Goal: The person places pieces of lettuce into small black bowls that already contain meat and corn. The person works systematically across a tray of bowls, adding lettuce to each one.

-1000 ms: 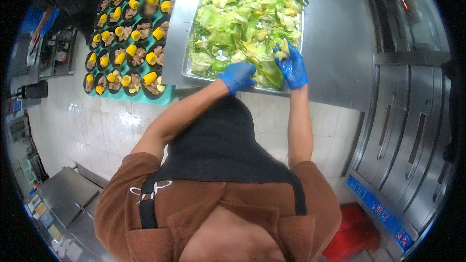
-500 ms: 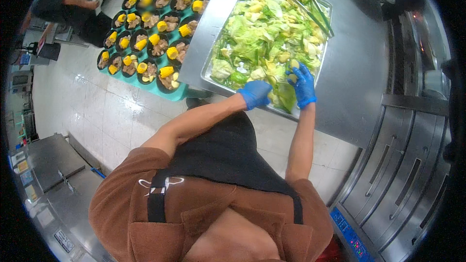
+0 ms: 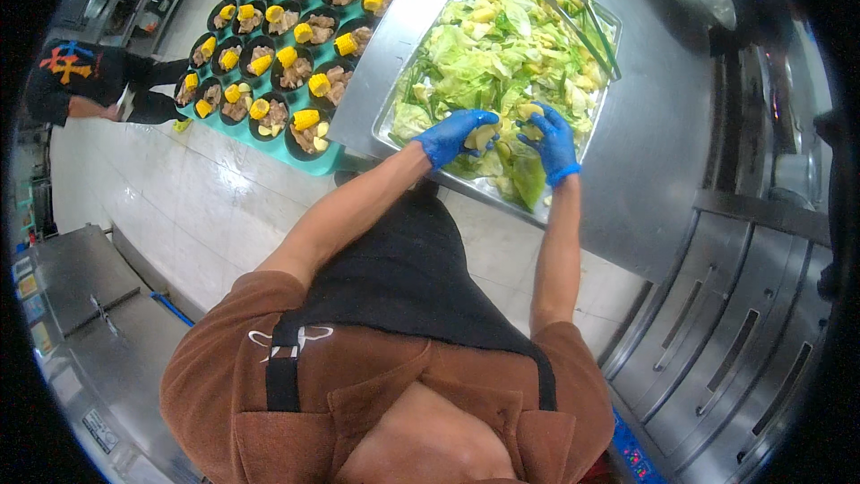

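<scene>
Head cam: my L hand point(image 3: 455, 137) pinches a pale chunk point(image 3: 481, 137), my R hand point(image 3: 557, 145) a 2nd chunk point(image 3: 529, 111), over tray point(image 3: 382, 133) of greens point(image 3: 484, 54), upper ctr of frame; light grip best, w/o crushing.

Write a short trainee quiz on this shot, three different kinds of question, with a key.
1. Name it: which tool lies over the leafy greens along the right side of the metal tray?

2. True or false: the black bowls holding yellow corn are to the left of the metal tray.

3. Multiple choice: what does the blue-gloved left hand hold?
A) a ladle
B) a pale piece of food
C) a folded cloth

Key:
1. A pair of tongs with green handles.
2. True.
3. B; exactly which food it is cannot be told for sure.
</scene>
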Demonstrator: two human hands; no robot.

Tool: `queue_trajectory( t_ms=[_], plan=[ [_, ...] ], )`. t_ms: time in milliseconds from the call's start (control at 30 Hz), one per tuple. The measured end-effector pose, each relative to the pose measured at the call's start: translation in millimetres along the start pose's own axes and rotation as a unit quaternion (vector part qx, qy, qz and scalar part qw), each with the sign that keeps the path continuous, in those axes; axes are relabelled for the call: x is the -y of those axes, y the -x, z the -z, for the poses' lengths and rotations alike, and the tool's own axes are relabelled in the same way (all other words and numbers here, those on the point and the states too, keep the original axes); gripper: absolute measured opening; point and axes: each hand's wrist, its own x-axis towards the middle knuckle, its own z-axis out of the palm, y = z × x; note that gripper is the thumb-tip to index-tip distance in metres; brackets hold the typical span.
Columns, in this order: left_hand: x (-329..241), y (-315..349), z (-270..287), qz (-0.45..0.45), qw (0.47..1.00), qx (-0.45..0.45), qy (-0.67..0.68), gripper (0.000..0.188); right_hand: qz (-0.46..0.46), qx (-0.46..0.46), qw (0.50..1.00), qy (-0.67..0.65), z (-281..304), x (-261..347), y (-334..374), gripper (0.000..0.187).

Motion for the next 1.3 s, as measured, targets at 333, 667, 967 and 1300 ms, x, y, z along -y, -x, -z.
queue_trajectory(
  t_ms=[333, 667, 967, 1300],
  plan=[
    [5.8, -10.5, 15.4, -0.017, 0.999, -0.05, 0.005, 0.027, 0.129, -0.1, 0.878, 0.45, -13.1, -15.1, -1.0, 0.032],
    [-5.7, 20.9, 16.6, -0.069, 0.997, -0.036, 0.011, 0.033, 0.069, -0.089, 0.958, 0.263, 57.0, -32.2, -18.9, 0.035],
    [-49.9, 83.0, 74.6, -0.157, 0.982, -0.053, 0.086, 0.031, 0.129, -0.075, 0.985, 0.083, -53.9, 36.9, -16.1, 0.036],
    [-98.1, 260.5, 287.8, -0.313, 0.905, -0.224, 0.182, 0.026, 0.116, 0.213, 0.963, 0.116, -422.6, -8.8, -68.6, 0.036]
  ],
)
